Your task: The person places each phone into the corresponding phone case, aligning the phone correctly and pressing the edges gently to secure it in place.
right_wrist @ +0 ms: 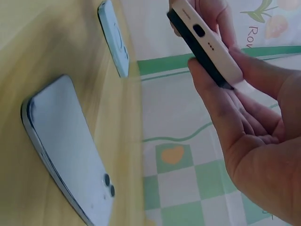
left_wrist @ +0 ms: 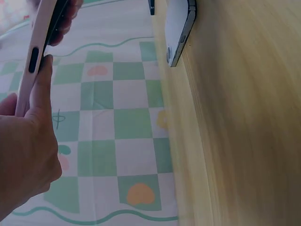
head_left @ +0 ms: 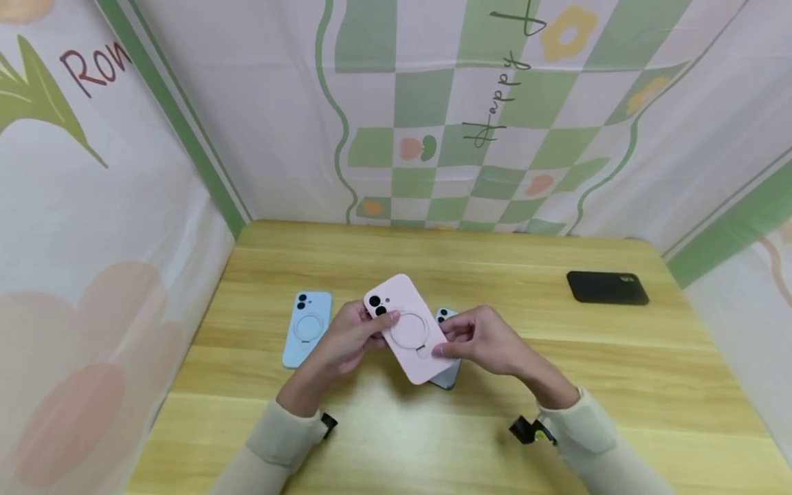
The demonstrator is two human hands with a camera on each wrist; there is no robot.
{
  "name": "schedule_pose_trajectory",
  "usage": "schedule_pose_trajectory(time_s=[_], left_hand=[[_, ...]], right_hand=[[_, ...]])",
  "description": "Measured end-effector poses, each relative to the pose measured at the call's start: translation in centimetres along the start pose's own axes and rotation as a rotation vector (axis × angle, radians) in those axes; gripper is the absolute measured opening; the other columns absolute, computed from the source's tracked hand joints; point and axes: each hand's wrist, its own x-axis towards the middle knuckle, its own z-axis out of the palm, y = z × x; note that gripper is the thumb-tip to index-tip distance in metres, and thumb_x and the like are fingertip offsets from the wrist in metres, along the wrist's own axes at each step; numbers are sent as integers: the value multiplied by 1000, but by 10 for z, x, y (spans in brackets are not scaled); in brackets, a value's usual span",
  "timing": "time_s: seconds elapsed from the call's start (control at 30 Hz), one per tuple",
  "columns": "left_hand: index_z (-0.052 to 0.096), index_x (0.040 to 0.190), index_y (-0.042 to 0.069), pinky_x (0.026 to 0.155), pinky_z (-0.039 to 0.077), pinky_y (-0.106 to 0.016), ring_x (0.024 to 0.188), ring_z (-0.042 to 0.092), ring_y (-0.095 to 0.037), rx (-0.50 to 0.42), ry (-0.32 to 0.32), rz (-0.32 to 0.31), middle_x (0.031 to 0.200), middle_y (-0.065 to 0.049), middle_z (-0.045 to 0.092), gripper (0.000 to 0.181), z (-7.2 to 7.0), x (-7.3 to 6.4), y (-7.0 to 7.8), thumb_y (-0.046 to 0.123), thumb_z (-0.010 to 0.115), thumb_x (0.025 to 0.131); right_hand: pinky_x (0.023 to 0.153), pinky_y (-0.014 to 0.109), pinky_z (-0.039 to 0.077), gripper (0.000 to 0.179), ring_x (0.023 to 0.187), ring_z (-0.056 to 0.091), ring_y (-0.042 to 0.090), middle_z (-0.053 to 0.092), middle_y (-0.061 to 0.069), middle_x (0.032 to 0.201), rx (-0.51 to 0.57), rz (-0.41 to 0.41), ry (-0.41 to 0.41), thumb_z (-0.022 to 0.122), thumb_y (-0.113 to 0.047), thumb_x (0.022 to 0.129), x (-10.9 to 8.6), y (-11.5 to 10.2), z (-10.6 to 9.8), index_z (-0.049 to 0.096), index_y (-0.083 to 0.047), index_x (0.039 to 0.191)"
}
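Note:
Both hands hold a pink phone case above the table, tilted, its ring-marked back facing up. My left hand grips the camera end, thumb across the back. My right hand pinches the lower right edge between thumb and fingers. In the right wrist view, a dark flat layer lies along the case's underside; whether it is a phone cannot be told. Below the hands a silver phone lies back up on the table, partly hidden in the head view. Left of my left hand lies a light blue phone case with a ring.
A black phone or case lies at the back right of the wooden table. Printed cloth hangs behind the table and along both sides. Dark wrist mounts show beneath both cuffs.

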Motion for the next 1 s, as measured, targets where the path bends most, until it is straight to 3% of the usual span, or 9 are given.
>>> schedule_pose_trajectory(time_s=[0.13, 0.27, 0.43, 0.6, 0.73, 1.0], left_hand=[[57, 134, -16, 81, 66, -30, 86, 76, -16, 22, -26, -20, 100, -8, 77, 35, -3, -2, 0, 2, 64, 104], [58, 131, -19, 80, 66, -33, 85, 77, -17, 60, -90, -28, 98, -9, 77, 35, -8, -4, 1, 0, 65, 102], [62, 126, -19, 81, 67, -38, 88, 77, -20, 197, -174, -2, 104, -16, 76, 33, -12, -6, 2, 2, 68, 100], [71, 117, -9, 73, 65, -33, 83, 73, -17, 363, -170, -14, 98, -10, 77, 27, -12, -7, 0, 11, 73, 99], [73, 117, -6, 74, 62, -31, 84, 72, -16, 416, -128, 10, 99, -9, 78, 26, -11, -8, -2, 15, 74, 100], [68, 127, -8, 86, 62, -32, 95, 70, -17, 284, -56, 61, 112, -15, 75, 32, -9, -8, 0, 11, 71, 102]], right_hand=[[60, 22, 58, 22, 72, 72, 12, 80, 3, 85, -56, -20, -45, 86, -9, 88, -1, -2, -5, 80, 2, 106], [64, 23, 61, 19, 75, 75, 13, 81, 1, 86, -73, -33, -100, 86, -9, 88, -2, -3, -8, 81, 0, 105], [61, 24, 60, 14, 72, 73, 9, 79, -5, 83, -136, -92, -148, 87, -11, 88, -3, -4, -10, 83, -6, 101], [55, 21, 54, 13, 65, 63, 4, 75, -10, 77, -228, -154, -162, 87, -16, 89, -4, -5, -10, 84, -12, 100], [56, 20, 52, 14, 66, 61, 4, 75, -9, 81, -242, -144, -116, 85, -17, 92, -3, -2, -8, 82, -10, 104], [65, 24, 61, 16, 75, 68, 10, 76, -2, 86, -145, -72, 81, 84, -16, 93, 2, 3, -8, 82, -6, 106]])
